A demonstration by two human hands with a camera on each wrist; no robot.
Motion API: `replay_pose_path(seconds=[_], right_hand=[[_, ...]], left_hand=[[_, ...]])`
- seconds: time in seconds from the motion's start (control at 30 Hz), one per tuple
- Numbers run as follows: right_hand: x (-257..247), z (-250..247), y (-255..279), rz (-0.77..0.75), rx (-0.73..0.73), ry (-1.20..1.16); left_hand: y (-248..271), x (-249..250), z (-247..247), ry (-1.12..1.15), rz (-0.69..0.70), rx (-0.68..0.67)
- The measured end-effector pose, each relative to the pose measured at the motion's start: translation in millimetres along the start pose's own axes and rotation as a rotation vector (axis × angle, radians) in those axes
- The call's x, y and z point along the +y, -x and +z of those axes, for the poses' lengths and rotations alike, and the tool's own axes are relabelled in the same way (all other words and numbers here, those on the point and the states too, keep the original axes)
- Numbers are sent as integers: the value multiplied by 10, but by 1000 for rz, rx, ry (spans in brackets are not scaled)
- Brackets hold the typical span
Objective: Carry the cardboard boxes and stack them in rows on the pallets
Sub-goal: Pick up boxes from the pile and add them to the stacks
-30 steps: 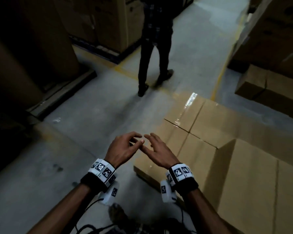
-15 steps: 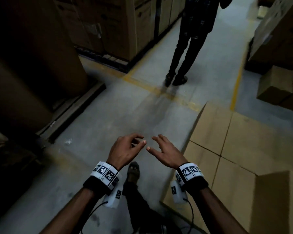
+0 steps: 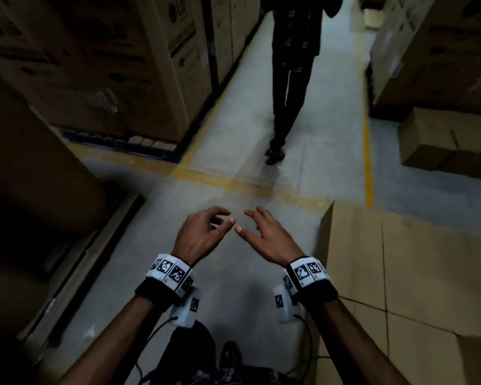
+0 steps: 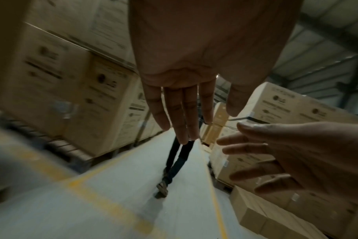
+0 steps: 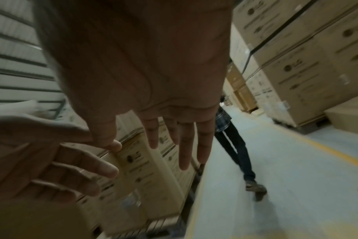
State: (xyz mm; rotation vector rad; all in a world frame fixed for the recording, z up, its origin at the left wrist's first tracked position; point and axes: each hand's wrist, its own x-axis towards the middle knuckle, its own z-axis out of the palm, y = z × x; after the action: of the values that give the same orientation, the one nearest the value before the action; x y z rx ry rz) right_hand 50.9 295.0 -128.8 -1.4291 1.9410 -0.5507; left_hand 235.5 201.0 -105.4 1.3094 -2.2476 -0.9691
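Both my hands are held out in front of me over the grey floor, empty. My left hand (image 3: 206, 232) has loosely bent fingers; in the left wrist view the left hand (image 4: 186, 113) shows straight fingers holding nothing. My right hand (image 3: 264, 232) is spread, thumb tip close to the left thumb; the right hand (image 5: 174, 137) is empty too. A row of plain cardboard boxes (image 3: 406, 273) lies low at my right, apart from both hands. One more plain box (image 3: 442, 140) sits further back on the right.
A person in dark trousers (image 3: 289, 87) walks ahead down the aisle. Tall printed cartons (image 3: 128, 65) on a pallet (image 3: 139, 141) line the left; more cartons (image 3: 439, 51) stand at the right. Yellow floor lines (image 3: 367, 151) edge the aisle. A large dark carton (image 3: 31, 176) stands close at left.
I have moved forward and turned left: the low boxes slid from under my hands to the right. The person ahead has walked further up the aisle. My hands stayed empty and close together.
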Motion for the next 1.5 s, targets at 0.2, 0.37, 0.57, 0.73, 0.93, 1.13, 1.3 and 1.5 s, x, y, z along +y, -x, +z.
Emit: replay_pose_path(seconds=[0.2, 0.37, 0.57, 0.73, 0.93, 1.13, 1.3, 1.5], right_hand=[[226, -734, -1051, 80, 149, -7], [559, -1452, -2108, 161, 232, 14], [941, -2592, -3073, 293, 328, 68], [1536, -3280, -3482, 479, 478, -7], [2476, -3977, -4154, 609, 567, -97], [3617, -5097, -4901, 646, 654, -221], [4342, -6232, -5217, 688, 715, -234], [5307, -7216, -5265, 775, 762, -260]], left_hand=[[-1583, 172, 167, 27, 102, -99], [-3071, 346, 435, 65, 187, -179], [-4753, 928, 908, 74, 258, -326], [-5735, 1526, 1505, 41, 380, -519], [-7019, 2228, 2369, 35, 506, -670], [-8374, 3294, 3411, -59, 612, -706], [-9289, 4326, 4183, -113, 652, -753], [-10006, 5283, 5257, -88, 674, -831]])
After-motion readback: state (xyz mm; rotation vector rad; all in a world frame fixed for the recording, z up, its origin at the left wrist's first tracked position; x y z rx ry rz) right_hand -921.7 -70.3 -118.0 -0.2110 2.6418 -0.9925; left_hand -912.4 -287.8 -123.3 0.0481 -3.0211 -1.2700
